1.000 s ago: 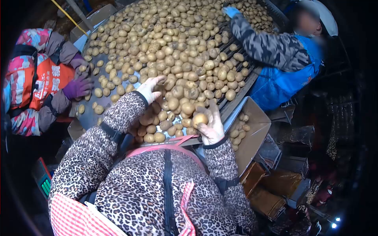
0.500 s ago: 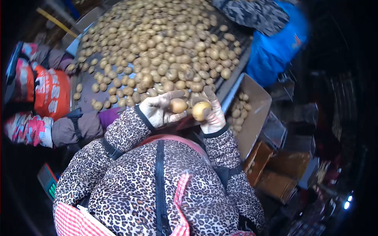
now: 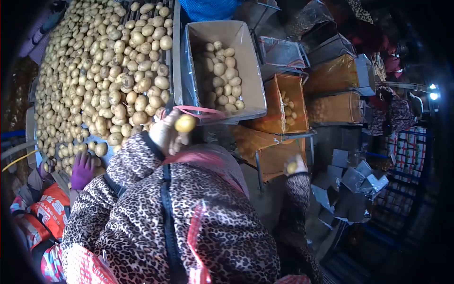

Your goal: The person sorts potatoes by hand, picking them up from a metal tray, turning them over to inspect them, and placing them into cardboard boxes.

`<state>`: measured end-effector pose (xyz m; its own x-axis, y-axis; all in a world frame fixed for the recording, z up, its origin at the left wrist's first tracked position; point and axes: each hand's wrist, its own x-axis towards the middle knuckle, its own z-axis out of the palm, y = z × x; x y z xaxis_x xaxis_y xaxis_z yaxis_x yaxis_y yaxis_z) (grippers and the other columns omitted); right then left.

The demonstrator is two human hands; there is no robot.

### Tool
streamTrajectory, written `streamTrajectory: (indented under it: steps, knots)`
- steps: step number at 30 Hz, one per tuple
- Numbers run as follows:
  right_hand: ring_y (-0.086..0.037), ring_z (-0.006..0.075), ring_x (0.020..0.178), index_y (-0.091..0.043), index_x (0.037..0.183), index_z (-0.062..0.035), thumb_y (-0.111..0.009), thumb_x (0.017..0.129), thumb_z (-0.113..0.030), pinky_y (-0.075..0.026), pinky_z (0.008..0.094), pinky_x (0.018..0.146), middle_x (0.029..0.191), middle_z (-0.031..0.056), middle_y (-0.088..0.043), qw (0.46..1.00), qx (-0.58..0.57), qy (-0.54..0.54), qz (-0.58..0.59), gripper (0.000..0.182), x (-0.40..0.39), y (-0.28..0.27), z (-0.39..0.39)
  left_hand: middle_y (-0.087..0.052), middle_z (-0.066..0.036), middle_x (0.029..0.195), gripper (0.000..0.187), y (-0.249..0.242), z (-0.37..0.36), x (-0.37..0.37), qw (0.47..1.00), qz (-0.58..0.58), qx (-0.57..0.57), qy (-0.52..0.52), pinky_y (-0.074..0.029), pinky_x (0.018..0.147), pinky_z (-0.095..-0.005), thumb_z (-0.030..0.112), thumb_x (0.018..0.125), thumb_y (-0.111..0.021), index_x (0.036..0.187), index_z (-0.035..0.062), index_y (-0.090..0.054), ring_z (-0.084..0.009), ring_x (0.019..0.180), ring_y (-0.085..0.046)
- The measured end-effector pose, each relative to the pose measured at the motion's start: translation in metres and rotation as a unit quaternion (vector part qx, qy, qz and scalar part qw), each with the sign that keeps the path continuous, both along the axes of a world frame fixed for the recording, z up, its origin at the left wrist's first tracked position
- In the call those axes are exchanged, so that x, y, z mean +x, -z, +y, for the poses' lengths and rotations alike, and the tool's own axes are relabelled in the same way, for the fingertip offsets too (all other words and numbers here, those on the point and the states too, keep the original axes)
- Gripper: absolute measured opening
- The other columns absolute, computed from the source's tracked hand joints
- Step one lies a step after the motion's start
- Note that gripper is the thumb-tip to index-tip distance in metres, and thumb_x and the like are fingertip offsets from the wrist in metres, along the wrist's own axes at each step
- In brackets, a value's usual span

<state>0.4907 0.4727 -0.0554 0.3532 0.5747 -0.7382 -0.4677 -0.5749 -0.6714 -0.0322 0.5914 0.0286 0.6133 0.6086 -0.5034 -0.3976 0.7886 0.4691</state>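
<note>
My left hand [image 3: 164, 135], in a pale, soiled glove, is at the near right corner of the potato-covered sorting table. A yellow potato [image 3: 185, 123] shows at its fingers; blur hides part of the grip. Out to the right, away from the table, my right hand [image 3: 299, 163] is gloved too and closed around a smaller-looking potato [image 3: 292, 167]. Many loose potatoes [image 3: 113, 97] lie on the table left of my left hand. Just beyond that hand stands a lined cardboard box [image 3: 257, 94] with potatoes inside, a pink strap [image 3: 203, 111] across its near corner.
An orange-lined crate [image 3: 272, 102] with potatoes stands right of the box, on a metal frame [image 3: 259, 173]. More lined crates [image 3: 331, 75] are behind it. Grey boxes [image 3: 352, 189] are heaped at right. A co-worker's purple-gloved hand [image 3: 82, 170] is at the table's near left.
My view has swung right, bringing the box and crates to the middle. My hands, formerly close together with a potato each, are now far apart; the right has moved out to the right.
</note>
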Motion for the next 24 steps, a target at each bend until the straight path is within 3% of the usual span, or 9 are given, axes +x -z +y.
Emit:
streamTrajectory:
  steps: [4, 7, 10, 14, 17, 18, 20, 21, 24]
  knots:
    - [-0.064, 0.0232, 0.066, -0.059, 0.116, -0.0003, -0.062, 0.091, -0.028, -0.055, 0.0344, 0.059, 0.087, 0.0163, -0.066, 0.987, 0.104, -0.121, 0.000, 0.038, -0.107, -0.070, 0.007, -0.063, -0.010, 0.066, 0.062, -0.021, 0.011, 0.042, 0.997, 0.044, -0.005, 0.060, -0.047, 0.037, -0.0270, 0.064, 0.093, -0.040, 0.109, 0.0065, -0.057, -0.0172, 0.042, -0.056]
    - [-0.064, 0.0226, 0.086, -0.040, 0.139, -0.0052, -0.057, 0.095, -0.027, -0.053, 0.0333, 0.074, 0.111, 0.0183, -0.063, 0.829, 0.257, -0.232, 0.439, 0.052, -0.170, -0.062, 0.040, -0.066, -0.009, 0.081, 0.047, -0.040, 0.013, 0.091, 0.958, 0.137, 0.168, 0.189, -0.052, 0.049, -0.0247, 0.040, 0.103, -0.037, 0.134, 0.0068, -0.046, -0.0171, 0.057, -0.064]
    - [-0.063, 0.0189, 0.085, -0.045, 0.134, -0.0046, -0.063, 0.090, -0.017, -0.052, 0.0317, 0.074, 0.112, 0.0119, -0.062, 0.931, 0.225, -0.283, 0.046, 0.049, -0.219, -0.099, 0.041, -0.057, 0.001, 0.090, 0.059, -0.026, 0.001, 0.115, 0.772, 0.154, 0.595, 0.162, -0.048, 0.062, -0.0176, 0.032, 0.104, -0.035, 0.153, 0.0076, -0.013, -0.0063, 0.069, -0.055]
    - [-0.065, 0.0211, 0.075, -0.052, 0.125, -0.0020, -0.063, 0.089, -0.013, -0.054, 0.0326, 0.069, 0.100, 0.0121, -0.067, 0.954, 0.217, -0.129, 0.163, 0.038, -0.158, -0.072, 0.026, -0.062, -0.001, 0.086, 0.072, -0.027, 0.011, 0.071, 0.877, 0.135, 0.430, 0.164, -0.049, 0.059, -0.0196, 0.046, 0.101, -0.039, 0.152, 0.0043, -0.012, -0.0057, 0.069, -0.059]
    - [-0.065, 0.0213, 0.082, -0.060, 0.116, -0.0011, -0.061, 0.089, -0.021, -0.054, 0.0324, 0.070, 0.098, 0.0104, -0.067, 0.978, 0.100, -0.161, -0.083, 0.033, -0.024, -0.001, -0.010, -0.061, -0.011, 0.110, 0.046, 0.045, 0.019, 0.036, 0.749, 0.377, 0.520, 0.165, -0.047, 0.081, -0.0356, 0.036, 0.100, -0.046, 0.133, 0.0045, -0.043, -0.0227, 0.090, -0.061]
    - [-0.065, 0.0214, 0.085, -0.062, 0.113, -0.0008, -0.060, 0.089, -0.024, -0.053, 0.0324, 0.071, 0.098, 0.0098, -0.067, 0.946, 0.061, -0.235, -0.213, 0.033, 0.047, 0.045, -0.019, -0.058, -0.015, 0.120, 0.037, 0.023, 0.018, 0.025, 0.733, 0.394, 0.535, 0.149, -0.044, 0.089, -0.0402, 0.031, 0.098, -0.050, 0.122, 0.0045, -0.057, -0.0289, 0.098, -0.059]
    - [-0.063, 0.0358, 0.096, -0.052, 0.130, -0.0083, -0.068, 0.083, -0.029, -0.051, 0.0460, 0.090, 0.105, 0.0202, -0.064, 0.643, -0.272, -0.315, -0.643, 0.053, -0.037, -0.072, 0.028, -0.057, -0.015, 0.119, 0.035, 0.050, 0.000, 0.004, 0.489, 0.518, 0.687, 0.141, -0.034, 0.099, -0.0504, 0.035, 0.093, -0.055, 0.120, 0.0139, -0.060, -0.0338, 0.116, -0.048]
    - [-0.054, 0.0381, 0.116, -0.047, 0.137, -0.0120, -0.073, 0.078, -0.027, -0.040, 0.0482, 0.104, 0.121, 0.0262, -0.056, 0.610, -0.190, -0.219, -0.738, 0.066, -0.001, -0.023, 0.023, -0.055, -0.015, 0.123, 0.037, 0.041, 0.000, 0.005, 0.709, 0.465, 0.516, 0.120, -0.029, 0.104, -0.0535, 0.036, 0.093, -0.054, 0.122, 0.0151, -0.060, -0.0342, 0.121, -0.045]
    - [-0.045, 0.0353, 0.129, -0.041, 0.137, 0.0039, -0.066, 0.085, -0.019, -0.033, 0.0415, 0.110, 0.137, 0.0255, -0.048, 0.808, 0.102, -0.265, -0.516, 0.062, -0.052, -0.005, 0.145, -0.058, -0.015, 0.120, 0.040, 0.072, -0.003, -0.018, 0.756, 0.472, 0.450, 0.053, -0.034, 0.105, -0.0458, 0.033, 0.095, -0.053, 0.128, 0.0117, -0.055, -0.0312, 0.118, -0.050]
